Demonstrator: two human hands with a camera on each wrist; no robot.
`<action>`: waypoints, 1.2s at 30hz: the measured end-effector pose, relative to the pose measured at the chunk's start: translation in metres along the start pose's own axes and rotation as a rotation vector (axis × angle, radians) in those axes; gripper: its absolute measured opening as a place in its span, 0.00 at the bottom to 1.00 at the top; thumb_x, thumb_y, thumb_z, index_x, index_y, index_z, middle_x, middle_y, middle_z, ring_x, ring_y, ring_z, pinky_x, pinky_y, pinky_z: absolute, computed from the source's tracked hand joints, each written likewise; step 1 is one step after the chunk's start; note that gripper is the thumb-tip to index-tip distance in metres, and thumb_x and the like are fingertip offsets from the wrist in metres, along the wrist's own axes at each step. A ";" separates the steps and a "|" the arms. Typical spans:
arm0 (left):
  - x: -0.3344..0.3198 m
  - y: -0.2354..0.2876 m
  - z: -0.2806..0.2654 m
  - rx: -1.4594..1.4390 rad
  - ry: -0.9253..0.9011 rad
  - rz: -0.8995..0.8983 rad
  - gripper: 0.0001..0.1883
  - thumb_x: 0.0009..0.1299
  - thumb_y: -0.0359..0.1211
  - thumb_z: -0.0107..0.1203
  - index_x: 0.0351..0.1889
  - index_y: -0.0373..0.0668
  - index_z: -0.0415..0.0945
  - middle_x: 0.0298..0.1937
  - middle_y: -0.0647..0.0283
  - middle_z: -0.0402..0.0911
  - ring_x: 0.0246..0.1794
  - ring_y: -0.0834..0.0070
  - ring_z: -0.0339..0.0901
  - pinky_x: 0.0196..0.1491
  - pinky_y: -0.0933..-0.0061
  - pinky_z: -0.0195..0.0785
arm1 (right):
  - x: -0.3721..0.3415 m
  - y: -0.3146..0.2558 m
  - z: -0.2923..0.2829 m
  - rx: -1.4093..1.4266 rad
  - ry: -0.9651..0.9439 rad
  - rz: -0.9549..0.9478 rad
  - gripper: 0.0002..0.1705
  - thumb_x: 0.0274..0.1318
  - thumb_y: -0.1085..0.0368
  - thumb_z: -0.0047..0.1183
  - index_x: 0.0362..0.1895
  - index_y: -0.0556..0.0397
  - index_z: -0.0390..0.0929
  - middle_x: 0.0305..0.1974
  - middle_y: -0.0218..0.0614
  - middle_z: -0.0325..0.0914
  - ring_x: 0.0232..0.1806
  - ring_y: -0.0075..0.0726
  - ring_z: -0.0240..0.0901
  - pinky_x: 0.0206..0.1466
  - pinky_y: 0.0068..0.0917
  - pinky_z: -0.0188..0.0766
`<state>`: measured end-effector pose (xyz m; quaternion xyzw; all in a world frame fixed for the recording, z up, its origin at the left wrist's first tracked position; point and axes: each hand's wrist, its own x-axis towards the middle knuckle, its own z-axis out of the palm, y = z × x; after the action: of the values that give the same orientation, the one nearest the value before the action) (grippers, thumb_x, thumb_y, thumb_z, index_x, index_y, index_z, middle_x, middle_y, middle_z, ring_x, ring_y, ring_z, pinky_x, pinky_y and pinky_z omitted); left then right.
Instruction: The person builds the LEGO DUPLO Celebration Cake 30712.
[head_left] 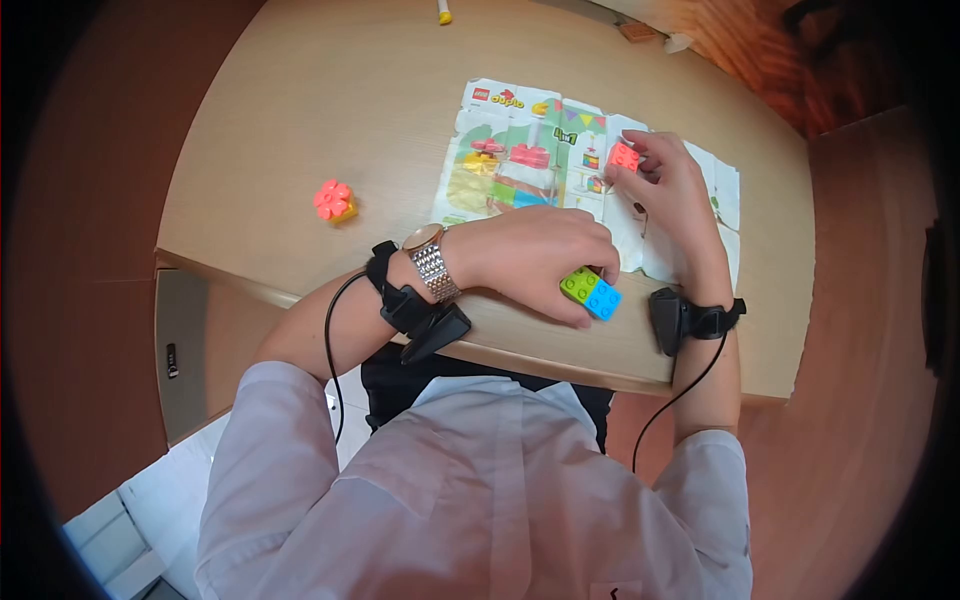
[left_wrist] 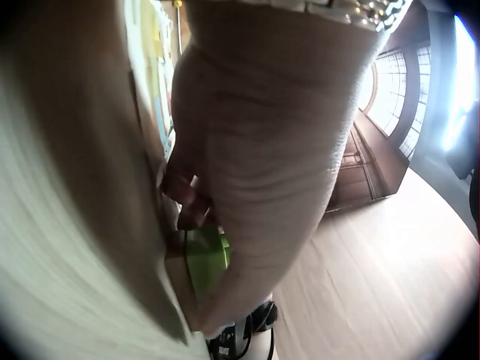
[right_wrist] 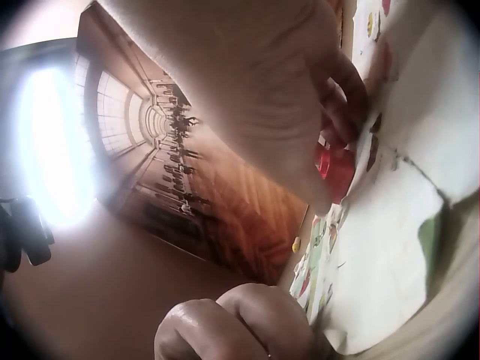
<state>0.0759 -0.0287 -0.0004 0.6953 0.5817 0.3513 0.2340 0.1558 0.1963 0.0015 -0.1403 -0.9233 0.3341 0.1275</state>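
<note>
Near the table's front edge, my left hand (head_left: 540, 250) grips a green toy brick (head_left: 577, 284) and a blue toy brick (head_left: 604, 301), which sit side by side with studs up. Thumb and fingers lie on either side of them. In the left wrist view the green brick (left_wrist: 205, 259) shows beneath the palm, while the blue one is hidden. My right hand (head_left: 678, 190) pinches a red toy brick (head_left: 624, 158) between thumb and fingers over a printed sheet (head_left: 470, 200). The right wrist view has this red brick (right_wrist: 339, 172) partly covered by the hand, close over the paper.
A coral flower piece (head_left: 332, 200) on a yellow brick (head_left: 346, 217) stands on the table (head_left: 260, 130) to the left. At the far edge lie a yellow-tipped white object (head_left: 445, 14), a brown piece (head_left: 637, 32) and a small white object (head_left: 678, 43).
</note>
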 end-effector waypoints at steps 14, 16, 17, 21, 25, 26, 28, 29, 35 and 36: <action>0.000 -0.001 0.003 0.001 -0.001 -0.036 0.15 0.64 0.42 0.71 0.42 0.45 0.82 0.41 0.61 0.81 0.50 0.60 0.80 0.51 0.59 0.75 | 0.023 -0.018 -0.013 0.038 0.061 0.032 0.29 0.61 0.57 0.71 0.62 0.60 0.83 0.58 0.48 0.83 0.53 0.43 0.84 0.54 0.38 0.82; -0.001 -0.004 0.003 -0.004 0.022 -0.019 0.15 0.64 0.43 0.71 0.42 0.45 0.82 0.40 0.62 0.80 0.49 0.60 0.80 0.50 0.58 0.75 | 0.049 -0.017 -0.020 -0.206 0.087 0.003 0.27 0.63 0.58 0.67 0.62 0.59 0.84 0.59 0.52 0.82 0.55 0.50 0.84 0.60 0.43 0.80; -0.001 -0.005 0.003 -0.005 0.018 -0.012 0.16 0.64 0.43 0.71 0.42 0.45 0.82 0.40 0.62 0.80 0.49 0.60 0.80 0.49 0.58 0.75 | 0.066 -0.011 -0.022 -0.208 0.082 -0.002 0.27 0.63 0.58 0.67 0.62 0.59 0.84 0.59 0.52 0.82 0.55 0.50 0.84 0.60 0.43 0.80; -0.003 -0.003 -0.001 0.006 -0.017 -0.006 0.17 0.64 0.44 0.71 0.42 0.45 0.81 0.40 0.62 0.80 0.48 0.59 0.80 0.48 0.57 0.75 | 0.157 0.056 -0.012 -0.429 0.108 -0.191 0.33 0.58 0.71 0.55 0.71 0.52 0.77 0.67 0.59 0.75 0.67 0.60 0.75 0.71 0.47 0.72; -0.005 -0.004 0.000 0.045 -0.002 0.002 0.18 0.63 0.44 0.72 0.43 0.45 0.81 0.40 0.62 0.80 0.49 0.59 0.80 0.48 0.57 0.75 | 0.215 0.100 0.010 -0.588 0.128 -0.286 0.39 0.57 0.76 0.50 0.75 0.43 0.74 0.73 0.56 0.69 0.73 0.65 0.68 0.76 0.46 0.67; -0.006 -0.004 0.000 0.040 -0.011 0.001 0.18 0.63 0.44 0.72 0.43 0.45 0.81 0.40 0.62 0.80 0.49 0.59 0.81 0.48 0.56 0.75 | 0.221 0.102 0.010 -0.582 0.121 -0.290 0.39 0.57 0.76 0.50 0.75 0.43 0.74 0.73 0.56 0.69 0.73 0.65 0.68 0.76 0.46 0.67; -0.006 -0.004 0.000 0.038 -0.018 -0.005 0.18 0.62 0.43 0.73 0.43 0.44 0.82 0.40 0.62 0.80 0.50 0.59 0.81 0.48 0.56 0.75 | 0.229 0.101 0.013 -0.798 0.059 -0.312 0.38 0.58 0.76 0.49 0.75 0.40 0.74 0.74 0.55 0.68 0.71 0.64 0.70 0.74 0.48 0.69; -0.007 -0.005 0.000 0.036 -0.017 0.005 0.18 0.62 0.43 0.73 0.43 0.44 0.82 0.41 0.62 0.80 0.50 0.59 0.81 0.48 0.56 0.75 | 0.229 0.098 0.013 -0.795 0.055 -0.315 0.38 0.58 0.76 0.49 0.75 0.40 0.74 0.74 0.55 0.68 0.71 0.64 0.70 0.74 0.48 0.69; -0.006 -0.003 -0.003 0.046 -0.054 0.009 0.20 0.60 0.44 0.74 0.42 0.44 0.83 0.41 0.61 0.81 0.49 0.58 0.82 0.46 0.56 0.76 | 0.204 0.069 -0.004 -0.797 -0.069 -0.161 0.29 0.64 0.74 0.48 0.68 0.42 0.79 0.65 0.53 0.75 0.65 0.61 0.76 0.64 0.50 0.78; -0.006 -0.002 -0.003 0.049 -0.064 0.006 0.20 0.60 0.45 0.74 0.42 0.43 0.83 0.40 0.61 0.81 0.48 0.58 0.82 0.45 0.55 0.76 | 0.199 0.066 -0.007 -0.819 -0.074 -0.177 0.26 0.64 0.73 0.51 0.66 0.43 0.79 0.63 0.52 0.76 0.63 0.61 0.77 0.63 0.50 0.78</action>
<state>0.0714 -0.0345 -0.0012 0.7136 0.5802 0.3150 0.2344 -0.0150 0.3175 -0.0088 -0.0876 -0.9922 -0.0681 0.0563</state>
